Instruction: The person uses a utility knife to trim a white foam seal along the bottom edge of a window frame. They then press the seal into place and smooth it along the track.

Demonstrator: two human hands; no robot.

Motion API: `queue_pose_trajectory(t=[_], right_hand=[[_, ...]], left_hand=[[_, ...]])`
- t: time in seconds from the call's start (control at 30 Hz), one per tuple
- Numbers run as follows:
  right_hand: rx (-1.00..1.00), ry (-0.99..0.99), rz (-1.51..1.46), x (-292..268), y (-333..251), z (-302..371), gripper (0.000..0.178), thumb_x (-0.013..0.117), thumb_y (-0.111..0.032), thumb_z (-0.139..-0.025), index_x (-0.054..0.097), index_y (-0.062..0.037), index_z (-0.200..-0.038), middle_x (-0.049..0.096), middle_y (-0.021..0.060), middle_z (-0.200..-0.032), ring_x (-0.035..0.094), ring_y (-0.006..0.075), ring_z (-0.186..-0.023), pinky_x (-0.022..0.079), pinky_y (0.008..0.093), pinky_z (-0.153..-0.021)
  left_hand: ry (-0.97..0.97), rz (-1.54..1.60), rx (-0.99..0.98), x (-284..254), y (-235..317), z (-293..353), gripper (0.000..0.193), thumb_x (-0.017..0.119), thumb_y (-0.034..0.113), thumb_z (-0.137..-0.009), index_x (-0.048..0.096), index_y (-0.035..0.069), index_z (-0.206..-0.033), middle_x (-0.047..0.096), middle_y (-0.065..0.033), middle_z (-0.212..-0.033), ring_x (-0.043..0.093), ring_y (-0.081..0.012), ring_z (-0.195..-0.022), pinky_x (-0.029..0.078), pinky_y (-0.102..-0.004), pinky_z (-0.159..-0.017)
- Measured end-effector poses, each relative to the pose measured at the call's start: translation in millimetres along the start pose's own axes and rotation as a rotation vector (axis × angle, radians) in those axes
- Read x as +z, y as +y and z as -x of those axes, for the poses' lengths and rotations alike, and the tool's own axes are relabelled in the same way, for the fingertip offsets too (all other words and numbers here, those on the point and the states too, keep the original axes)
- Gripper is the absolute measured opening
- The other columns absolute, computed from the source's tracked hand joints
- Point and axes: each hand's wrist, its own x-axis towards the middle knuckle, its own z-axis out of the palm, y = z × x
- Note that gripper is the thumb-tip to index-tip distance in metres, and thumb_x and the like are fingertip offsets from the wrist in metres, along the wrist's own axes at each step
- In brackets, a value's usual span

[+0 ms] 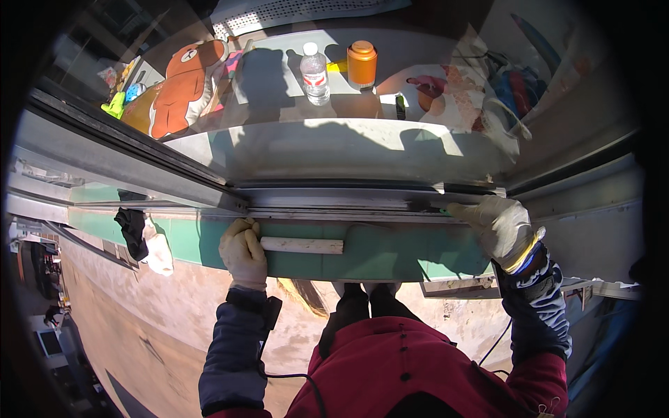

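My right hand point(503, 228), in a pale glove with a yellow and blue cuff, is closed around a thin tool with a green end point(442, 210). That tool reaches into the right part of the metal window track point(334, 209); its dark tip is hard to make out. My left hand point(242, 252), gloved too, has its fingers curled at the near edge of the track. What they grip, if anything, is hidden. Right beside it a white rod point(302, 245) lies on the green sill point(390, 251).
Behind the glass stand a clear bottle point(315, 75) and an orange canister point(362, 64), with a brown bear cushion point(182, 97) to the left. A black cloth point(131, 233) and a white cloth point(159, 252) hang over the sill at left. The ground shows below the sill.
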Motion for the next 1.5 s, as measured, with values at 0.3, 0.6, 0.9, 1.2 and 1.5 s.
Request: queue_pose_trajectory(t=[0.3,0.6,0.9,1.2,1.5], right_hand=[[-0.086,-0.052,0.299,50.9,-50.7,-25.8,0.046,0.066,-0.012,-0.093,0.069,-0.0196,-0.138,0.059,0.0085,-0.072,0.064,0.0275,-0.069,0.051,0.0401,-0.058],[0.106,0.055,0.195,42.9,-2.2,41.3,0.044,0.072,-0.019,-0.095,0.07,-0.0227,-0.138,0.062,0.0101,-0.07,0.065,0.0288,-0.062,0.05,0.0433,-0.055],[0.23,0.229,0.067,23.4,-28.6,56.1,0.011,0.079,-0.018,-0.094,0.084,-0.013,-0.103,0.064,0.0097,-0.064,0.058,0.0198,-0.05,0.044,0.0343,-0.048],[0.154,-0.063,0.047,41.2,-11.1,6.8,0.025,0.061,-0.026,-0.104,0.079,-0.0212,-0.121,0.064,0.0129,-0.073,0.069,0.0313,-0.072,0.052,0.0446,-0.061],[0.258,-0.158,0.335,-35.6,4.1,32.7,0.038,0.07,-0.008,-0.088,0.08,-0.0193,-0.122,0.075,0.0158,-0.097,0.075,0.0311,-0.082,0.059,0.0421,-0.07]], left_hand=[[0.015,0.01,0.005,1.1,-2.9,1.9,0.02,0.064,-0.002,-0.092,0.059,-0.001,-0.072,0.07,-0.0146,-0.089,0.063,-0.0373,-0.076,0.048,-0.0461,-0.068],[-0.01,-0.022,-0.008,0.8,-5.2,5.1,0.021,0.062,0.001,-0.095,0.062,-0.003,-0.074,0.071,-0.0155,-0.092,0.064,-0.0378,-0.077,0.049,-0.0469,-0.07],[-0.009,0.001,-0.003,-1.2,-0.9,3.2,0.023,0.06,0.002,-0.095,0.061,-0.004,-0.073,0.071,-0.017,-0.092,0.065,-0.0383,-0.079,0.05,-0.0466,-0.071],[0.004,-0.014,0.005,1.9,-6.9,4.8,0.022,0.061,0.001,-0.095,0.062,-0.003,-0.074,0.07,-0.017,-0.091,0.066,-0.0384,-0.078,0.051,-0.0465,-0.07],[0.002,-0.009,0.012,-0.1,-5.5,5.7,0.022,0.062,0.001,-0.096,0.06,-0.003,-0.075,0.07,-0.0174,-0.091,0.065,-0.039,-0.076,0.051,-0.0477,-0.068]])
